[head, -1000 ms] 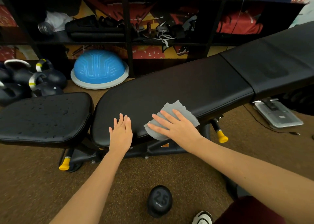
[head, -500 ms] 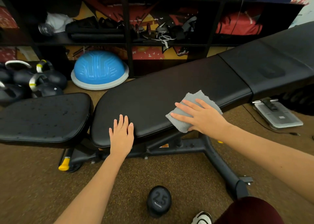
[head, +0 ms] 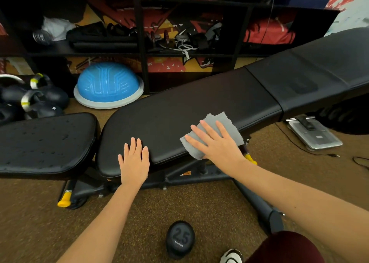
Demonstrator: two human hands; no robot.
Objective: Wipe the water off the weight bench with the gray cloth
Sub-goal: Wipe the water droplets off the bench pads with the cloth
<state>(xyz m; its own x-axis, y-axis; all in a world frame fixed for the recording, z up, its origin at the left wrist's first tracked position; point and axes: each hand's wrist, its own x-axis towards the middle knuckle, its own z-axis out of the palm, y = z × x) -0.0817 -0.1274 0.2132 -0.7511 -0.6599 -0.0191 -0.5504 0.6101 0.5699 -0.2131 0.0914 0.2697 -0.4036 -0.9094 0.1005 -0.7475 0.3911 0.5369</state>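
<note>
Where speckled brown carpet (head: 123,218) meets the frame, the flat left hand (head: 134,163) rests on the smooth black bench (head: 179,111); the right hand (head: 214,143), fingers spread, presses the ragged-edged gray cloth (head: 225,123) against its near edge; beads, perhaps water, dot the left pad (head: 46,143).

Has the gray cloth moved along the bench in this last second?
Yes. The gray cloth first slid right, toward the pad seam, then came partway back left toward the left hand.

The right hand (head: 216,145) presses the gray cloth (head: 213,135) flat on the weight bench (head: 179,111).
</note>
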